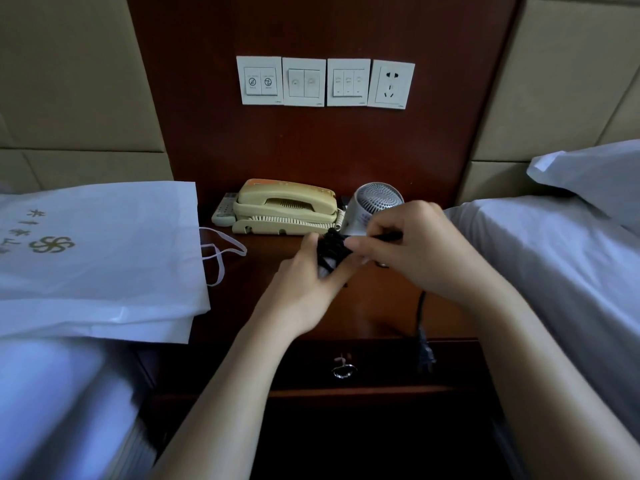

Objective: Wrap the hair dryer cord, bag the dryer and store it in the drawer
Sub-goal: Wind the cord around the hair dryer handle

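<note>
A white hair dryer with a grey rear grille is over the wooden nightstand. My left hand grips its handle, where black cord is wound in several turns. My right hand pinches the cord beside the coil. The rest of the cord trails down behind my right wrist, and its plug hangs in front of the drawer, which is shut and has a metal ring pull. A white bag with loop handles lies on the bed at left.
A cream telephone and a remote sit at the back of the nightstand. Wall switches and a socket are on the wooden panel above. A bed with white sheets and a pillow flanks the right side.
</note>
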### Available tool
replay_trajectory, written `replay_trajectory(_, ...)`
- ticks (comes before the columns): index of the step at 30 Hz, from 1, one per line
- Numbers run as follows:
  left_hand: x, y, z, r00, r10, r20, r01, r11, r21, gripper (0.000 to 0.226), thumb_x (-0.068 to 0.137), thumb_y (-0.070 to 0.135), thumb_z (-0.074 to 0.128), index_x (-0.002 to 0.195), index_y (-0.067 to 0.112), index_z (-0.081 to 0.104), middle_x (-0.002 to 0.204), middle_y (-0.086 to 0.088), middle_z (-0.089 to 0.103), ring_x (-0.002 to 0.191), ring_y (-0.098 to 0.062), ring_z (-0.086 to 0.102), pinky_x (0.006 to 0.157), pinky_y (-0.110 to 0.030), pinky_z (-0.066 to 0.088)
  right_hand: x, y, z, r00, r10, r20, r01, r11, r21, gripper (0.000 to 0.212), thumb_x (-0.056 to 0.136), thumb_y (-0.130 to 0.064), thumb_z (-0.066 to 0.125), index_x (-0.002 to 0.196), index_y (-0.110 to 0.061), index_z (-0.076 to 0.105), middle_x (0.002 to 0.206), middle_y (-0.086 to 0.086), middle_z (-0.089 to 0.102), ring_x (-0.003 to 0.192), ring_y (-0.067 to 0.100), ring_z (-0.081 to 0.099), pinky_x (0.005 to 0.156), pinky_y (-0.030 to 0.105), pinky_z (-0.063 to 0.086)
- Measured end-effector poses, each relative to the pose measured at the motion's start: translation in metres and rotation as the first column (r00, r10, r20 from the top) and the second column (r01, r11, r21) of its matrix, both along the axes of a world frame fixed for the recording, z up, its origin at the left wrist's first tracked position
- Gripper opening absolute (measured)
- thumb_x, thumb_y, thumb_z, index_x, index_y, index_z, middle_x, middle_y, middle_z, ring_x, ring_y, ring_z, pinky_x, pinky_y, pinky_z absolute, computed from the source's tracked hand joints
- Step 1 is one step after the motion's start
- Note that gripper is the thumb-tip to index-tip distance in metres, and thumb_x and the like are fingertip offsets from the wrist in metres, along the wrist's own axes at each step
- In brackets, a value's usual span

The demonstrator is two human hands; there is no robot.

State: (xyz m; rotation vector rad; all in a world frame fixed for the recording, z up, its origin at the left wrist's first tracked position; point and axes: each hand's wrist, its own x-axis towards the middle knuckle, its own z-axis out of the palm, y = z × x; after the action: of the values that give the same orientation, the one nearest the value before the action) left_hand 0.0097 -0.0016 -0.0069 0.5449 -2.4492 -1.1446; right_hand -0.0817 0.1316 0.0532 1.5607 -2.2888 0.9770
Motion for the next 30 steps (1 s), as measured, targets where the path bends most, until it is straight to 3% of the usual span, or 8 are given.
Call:
replay_trajectory(3, 0.001, 0.001, 0.000, 1.000, -0.009, 0.028, 0.012, 0.995, -0.096, 0.048, 0.073, 0.073, 0.033, 0.098, 0.033, 0.042, 0.075, 0.001, 0.062, 0.066, -0.028, 0.064, 0.067, -0.046, 0.056, -0.009, 0.008, 0.002, 0.998, -0.044, 0.033, 0.045, 0.999, -0.004, 0.040, 0.075, -0.050, 0.062, 0.053, -0.016, 0.061, 0.043, -0.004, 0.054, 0.047, 0.018, 0.055, 0.047, 0.036, 0.044)
replay_trajectory(6, 0.001, 0.001, 0.000, 0.999, -0.012, 0.050, 0.019, 0.991, -0.130, 0.039, 0.082, 0.065, 0.032, 0.101, 0.033, 0.043, 0.074, 0.000, 0.061, 0.067, -0.032, 0.064, 0.069, -0.050, 0.056, -0.018, 0.014, 0.003, 0.995, -0.094, -0.036, 0.094, 0.995, -0.015, 0.047, 0.077, -0.049, 0.064, 0.056, -0.008, 0.057, 0.045, 0.004, 0.046, 0.045, 0.022, 0.047, 0.047, 0.039, 0.041)
replay_trajectory(10, 0.005, -0.004, 0.001, 0.997, 0.004, 0.080, 0.008, 0.989, -0.146, 0.039, 0.091, 0.058, 0.030, 0.114, 0.031, 0.045, 0.074, -0.001, 0.061, 0.066, -0.028, 0.066, 0.071, -0.048, 0.057, -0.028, 0.017, -0.002, 0.990, -0.134, -0.042, 0.131, 0.988, -0.078, 0.052, 0.084, -0.052, 0.057, 0.052, -0.012, 0.049, 0.043, 0.003, 0.043, 0.046, 0.018, 0.042, 0.048, 0.038, 0.039)
replay_trajectory(12, 0.007, -0.007, 0.002, 0.994, -0.024, 0.107, 0.039, 0.990, -0.137, 0.040, 0.092, 0.057, 0.027, 0.117, 0.031, 0.046, 0.070, -0.001, 0.063, 0.055, -0.024, 0.066, 0.069, -0.046, 0.057, -0.032, 0.014, -0.008, 0.988, -0.147, -0.044, 0.143, 0.985, -0.094, 0.053, 0.084, -0.054, 0.055, 0.052, -0.011, 0.050, 0.044, 0.003, 0.046, 0.047, 0.023, 0.046, 0.048, 0.039, 0.041)
replay_trajectory(17, 0.009, -0.008, 0.001, 0.980, -0.158, 0.121, 0.166, 0.985, -0.052, 0.033, 0.093, 0.057, 0.025, 0.092, 0.036, 0.051, 0.066, -0.002, 0.061, 0.054, -0.026, 0.066, 0.057, -0.043, 0.056, -0.046, 0.012, -0.018, 0.976, -0.213, -0.040, 0.204, 0.966, -0.161, 0.052, 0.081, -0.052, 0.061, 0.056, -0.007, 0.054, 0.045, 0.004, 0.044, 0.047, 0.018, 0.042, 0.048, 0.036, 0.039)
replay_trajectory(21, 0.007, -0.005, -0.001, 0.969, -0.205, 0.141, 0.211, 0.977, -0.028, 0.036, 0.096, 0.053, 0.025, 0.102, 0.030, 0.051, 0.061, -0.003, 0.058, 0.040, -0.013, 0.055, 0.048, -0.028, 0.046, -0.048, 0.010, -0.021, 0.979, -0.205, 0.012, 0.204, 0.962, -0.179, 0.047, 0.079, -0.049, 0.064, 0.057, -0.008, 0.057, 0.048, 0.005, 0.049, 0.048, 0.014, 0.043, 0.048, 0.029, 0.033)
replay_trajectory(24, 0.008, -0.008, 0.000, 0.956, -0.268, 0.119, 0.267, 0.963, 0.023, 0.038, 0.096, 0.052, 0.026, 0.100, 0.026, 0.053, 0.058, -0.005, 0.058, 0.041, -0.020, 0.054, 0.046, -0.027, 0.043, -0.057, 0.012, -0.021, 0.982, -0.159, 0.104, 0.175, 0.971, -0.162, 0.042, 0.080, -0.043, 0.067, 0.054, -0.012, 0.055, 0.044, -0.003, 0.045, 0.043, 0.006, 0.038, 0.044, 0.021, 0.028)
replay_trajectory(30, 0.013, -0.007, 0.003, 0.928, -0.362, 0.085, 0.357, 0.932, 0.068, 0.034, 0.099, 0.044, 0.030, 0.087, 0.024, 0.055, 0.057, -0.006, 0.045, 0.042, -0.021, 0.048, 0.045, -0.027, 0.042, -0.074, 0.018, -0.021, 0.954, -0.049, 0.295, 0.121, 0.966, -0.230, 0.047, 0.088, -0.028, 0.063, 0.065, 0.012, 0.050, 0.053, 0.005, 0.033, 0.050, 0.009, 0.027, 0.044, 0.017, 0.019)
